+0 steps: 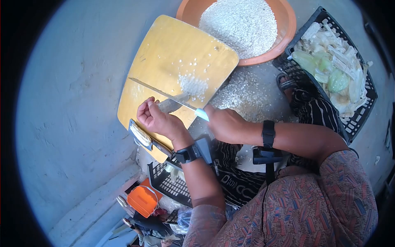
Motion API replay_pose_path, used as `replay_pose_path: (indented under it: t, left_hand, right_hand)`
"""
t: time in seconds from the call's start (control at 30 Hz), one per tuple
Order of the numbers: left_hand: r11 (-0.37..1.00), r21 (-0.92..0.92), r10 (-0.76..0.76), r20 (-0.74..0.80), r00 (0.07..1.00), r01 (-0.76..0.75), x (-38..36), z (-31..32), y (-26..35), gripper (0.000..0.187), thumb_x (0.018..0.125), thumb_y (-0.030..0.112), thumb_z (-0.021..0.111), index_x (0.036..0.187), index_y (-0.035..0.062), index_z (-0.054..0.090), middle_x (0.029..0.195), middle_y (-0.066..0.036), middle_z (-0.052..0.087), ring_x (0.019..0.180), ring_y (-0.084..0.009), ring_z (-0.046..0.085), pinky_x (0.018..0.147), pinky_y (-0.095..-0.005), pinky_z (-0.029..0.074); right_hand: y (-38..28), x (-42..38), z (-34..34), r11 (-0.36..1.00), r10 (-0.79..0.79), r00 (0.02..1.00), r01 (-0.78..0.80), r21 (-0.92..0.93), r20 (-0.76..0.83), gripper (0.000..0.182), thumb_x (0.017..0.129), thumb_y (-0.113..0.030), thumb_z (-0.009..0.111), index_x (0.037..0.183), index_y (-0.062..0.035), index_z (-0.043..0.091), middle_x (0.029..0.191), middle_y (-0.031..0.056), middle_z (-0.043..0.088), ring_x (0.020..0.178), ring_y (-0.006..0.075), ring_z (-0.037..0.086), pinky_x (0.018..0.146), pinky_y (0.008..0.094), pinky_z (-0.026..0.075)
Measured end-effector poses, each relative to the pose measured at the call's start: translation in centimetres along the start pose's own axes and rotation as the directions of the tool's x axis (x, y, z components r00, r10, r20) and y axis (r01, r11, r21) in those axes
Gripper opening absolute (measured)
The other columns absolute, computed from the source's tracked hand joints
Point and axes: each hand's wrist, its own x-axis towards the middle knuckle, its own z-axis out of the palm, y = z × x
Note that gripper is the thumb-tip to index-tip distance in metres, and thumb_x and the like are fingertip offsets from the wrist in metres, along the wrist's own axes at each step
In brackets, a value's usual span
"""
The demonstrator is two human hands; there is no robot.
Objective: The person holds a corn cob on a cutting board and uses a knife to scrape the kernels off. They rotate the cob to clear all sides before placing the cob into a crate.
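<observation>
My right hand (228,125) is closed around the light blue handle of a long knife (158,90), whose blade stretches left across the yellow board (164,45). Just on the near side of the blade is my left hand (158,119), palm turned up, its fingers curled in with the thumb against them. What they hold, if anything, I cannot make out. A pale piece (182,98) lies at the blade beside a pile of chopped white bits (193,85). Near the board's lower left edge rests a dark-handled wide blade (140,135) with a whitish piece on it.
An orange-brown basin (289,20) full of white chopped bits (242,26) stands beyond the board. At right, a black crate (358,123) holds pale and green peelings (329,66). White crumbs (240,92) litter the floor. Another crate (175,187) and an orange bucket (142,201) sit lower left.
</observation>
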Motion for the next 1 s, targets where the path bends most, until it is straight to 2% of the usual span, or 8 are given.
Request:
replay_pose_path:
  t: [0.13,0.2,0.3,0.4,0.73,0.83,0.9,1.0]
  left_hand:
    - [1.000,0.002,-0.002,0.031,1.000,0.002,0.2,-0.3,0.0,0.009,0.084,0.005,0.049,0.092,0.0040,0.046,0.082,-0.007,0.053,0.075,-0.0128,0.051,0.072,-0.0233,0.041]
    - [0.997,0.007,-0.072,-0.171,0.983,0.075,0.4,-0.3,0.2,0.009,0.085,0.005,0.047,0.093,0.0040,0.045,0.081,-0.006,0.052,0.075,-0.0127,0.049,0.071,-0.0236,0.041]
    - [0.995,0.014,-0.089,-0.191,0.978,0.094,0.5,-0.6,0.0,0.008,0.085,0.006,0.045,0.093,0.0042,0.045,0.081,-0.005,0.049,0.075,-0.0122,0.046,0.070,-0.0238,0.039]
    - [0.995,0.071,-0.061,-0.152,0.986,0.072,0.1,-0.5,-0.2,0.008,0.084,0.005,0.045,0.092,0.0043,0.045,0.081,-0.003,0.046,0.074,-0.0112,0.043,0.068,-0.0237,0.037]
    - [0.993,0.094,-0.056,-0.110,0.992,0.066,-0.4,-0.2,0.1,0.006,0.086,0.006,0.044,0.092,0.0044,0.044,0.081,-0.003,0.045,0.073,-0.0098,0.042,0.066,-0.0225,0.037]
    - [0.995,0.066,-0.065,-0.110,0.992,0.073,-0.3,-0.3,0.1,0.006,0.086,0.006,0.044,0.092,0.0046,0.044,0.082,-0.003,0.045,0.073,-0.0098,0.042,0.066,-0.0225,0.037]
    - [0.989,0.144,-0.026,-0.081,0.996,0.037,-0.5,-0.3,0.1,0.007,0.086,0.006,0.044,0.093,0.0047,0.044,0.082,-0.003,0.045,0.073,-0.0100,0.043,0.066,-0.0226,0.037]
    - [0.995,0.091,-0.024,-0.113,0.993,0.034,-0.1,-0.4,0.0,0.007,0.086,0.006,0.044,0.093,0.0045,0.044,0.082,-0.003,0.045,0.073,-0.0104,0.043,0.067,-0.0229,0.037]
  right_hand:
    - [-0.3,-1.4,-0.4,0.999,-0.043,0.999,0.044,0.030,-0.014,0.024,0.081,-0.011,0.050,0.095,0.0067,0.042,0.068,0.0255,0.058,0.066,0.0422,0.059,0.061,0.0483,0.046]
    - [-0.5,-2.0,-0.3,0.999,-0.043,0.999,0.043,0.001,-0.003,0.023,0.080,-0.010,0.051,0.094,0.0063,0.042,0.066,0.0250,0.058,0.064,0.0424,0.058,0.059,0.0490,0.046]
    - [0.2,-2.0,0.2,0.995,-0.101,0.994,0.100,-0.017,-0.035,0.022,0.081,-0.010,0.050,0.093,0.0062,0.042,0.066,0.0244,0.058,0.063,0.0422,0.058,0.058,0.0490,0.046]
    - [0.3,-1.4,0.0,0.993,-0.113,0.993,0.111,-0.041,-0.044,0.021,0.080,-0.010,0.050,0.092,0.0058,0.043,0.065,0.0236,0.057,0.063,0.0415,0.059,0.057,0.0480,0.046]
    - [-0.6,0.7,-0.6,0.989,-0.117,0.992,0.111,-0.100,-0.053,0.018,0.077,-0.002,0.048,0.093,0.0066,0.044,0.067,0.0228,0.059,0.064,0.0381,0.061,0.055,0.0443,0.047]
    - [-0.5,1.0,-0.6,0.980,-0.161,0.983,0.149,-0.134,-0.085,0.020,0.076,-0.001,0.048,0.094,0.0069,0.045,0.066,0.0222,0.059,0.064,0.0378,0.061,0.055,0.0438,0.048]
    - [-0.7,1.0,-1.0,0.966,-0.203,0.974,0.183,-0.183,-0.097,0.022,0.075,-0.002,0.049,0.095,0.0073,0.045,0.066,0.0224,0.059,0.065,0.0378,0.061,0.054,0.0432,0.048]
    - [-1.3,0.2,-1.5,0.983,-0.135,0.990,0.129,-0.130,-0.037,0.024,0.075,-0.002,0.049,0.096,0.0076,0.045,0.067,0.0222,0.059,0.065,0.0378,0.062,0.055,0.0433,0.048]
